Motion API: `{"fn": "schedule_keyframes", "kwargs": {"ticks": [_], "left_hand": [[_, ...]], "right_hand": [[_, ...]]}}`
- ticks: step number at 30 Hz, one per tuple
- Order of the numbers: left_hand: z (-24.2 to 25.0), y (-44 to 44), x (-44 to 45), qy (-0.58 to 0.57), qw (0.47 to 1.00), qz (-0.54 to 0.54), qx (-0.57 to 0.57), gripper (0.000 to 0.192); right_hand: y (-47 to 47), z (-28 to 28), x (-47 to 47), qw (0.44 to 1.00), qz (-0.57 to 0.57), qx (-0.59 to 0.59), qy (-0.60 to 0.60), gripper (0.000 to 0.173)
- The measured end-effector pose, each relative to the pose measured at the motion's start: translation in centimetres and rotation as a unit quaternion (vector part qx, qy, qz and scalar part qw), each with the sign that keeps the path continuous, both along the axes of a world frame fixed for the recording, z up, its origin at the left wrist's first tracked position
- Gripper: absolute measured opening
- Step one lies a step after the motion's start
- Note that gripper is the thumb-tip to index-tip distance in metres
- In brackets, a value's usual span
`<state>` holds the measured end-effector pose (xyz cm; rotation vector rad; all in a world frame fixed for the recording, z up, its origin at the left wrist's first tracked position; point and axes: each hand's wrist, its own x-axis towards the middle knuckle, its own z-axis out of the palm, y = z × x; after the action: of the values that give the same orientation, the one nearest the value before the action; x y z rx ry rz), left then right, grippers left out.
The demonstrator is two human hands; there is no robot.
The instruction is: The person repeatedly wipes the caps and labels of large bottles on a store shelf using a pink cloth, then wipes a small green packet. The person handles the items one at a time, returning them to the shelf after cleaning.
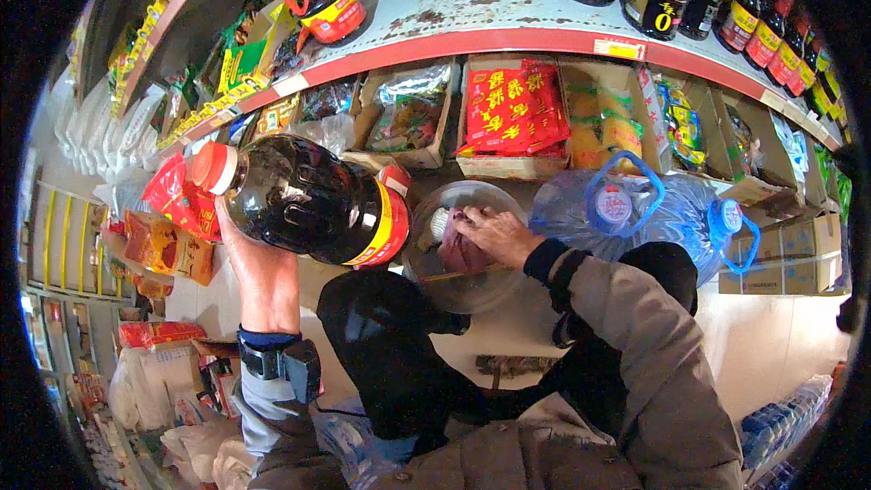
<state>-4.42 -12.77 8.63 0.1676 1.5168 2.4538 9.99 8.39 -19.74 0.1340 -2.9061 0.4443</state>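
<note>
My left hand (248, 245) holds up a large dark soy sauce bottle (299, 194), tipped on its side with its red cap to the left. The bottle hides most of the fingers. A yellow and red label wraps its lower end. My right hand (500, 235) reaches into a clear plastic basin (507, 289) on the floor between my knees. Its fingers are closed on a crumpled purplish cloth (463, 250). Beside the cloth in the basin lies a small white ribbed object (439, 224).
Above stands a white shelf (422, 13) with a red front edge, holding several sauce bottles (653, 7). Under it, open cartons hold red packets (514, 109). Large blue-capped water jugs (578, 201) stand right of the basin, near a cardboard box (782, 255).
</note>
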Motion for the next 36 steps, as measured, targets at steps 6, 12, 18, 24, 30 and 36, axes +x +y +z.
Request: {"fn": "schedule_keyframes", "kwargs": {"ticks": [6,12,18,24,30,36], "left_hand": [[-0.7,-0.9,0.6,-0.034,0.998,0.027,0.035,0.05],[-1.9,-1.3,0.2,-0.044,0.997,0.015,0.066,0.052],[-2.6,-0.1,0.6,-0.028,0.998,-0.009,0.051,0.052],[-3.8,3.7,4.4,-0.021,0.994,-0.103,0.034,0.054],[-3.9,5.6,7.6,-0.067,0.992,-0.104,-0.025,0.043],[-6.6,7.6,9.6,-0.03,0.982,-0.145,-0.119,0.045]], "right_hand": [[0.2,0.2,-1.2,0.998,-0.008,-0.059,0.013,0.03],[1.6,7.8,-1.9,0.926,-0.077,-0.348,0.125,0.022],[2.6,18.5,-0.3,0.834,-0.091,-0.473,0.27,0.026],[-2.8,20.4,0.9,0.841,0.014,-0.375,0.39,0.027],[1.0,17.6,2.3,0.718,-0.157,-0.678,0.021,0.01],[1.7,21.2,4.7,0.813,-0.067,-0.442,0.372,0.027]]}}
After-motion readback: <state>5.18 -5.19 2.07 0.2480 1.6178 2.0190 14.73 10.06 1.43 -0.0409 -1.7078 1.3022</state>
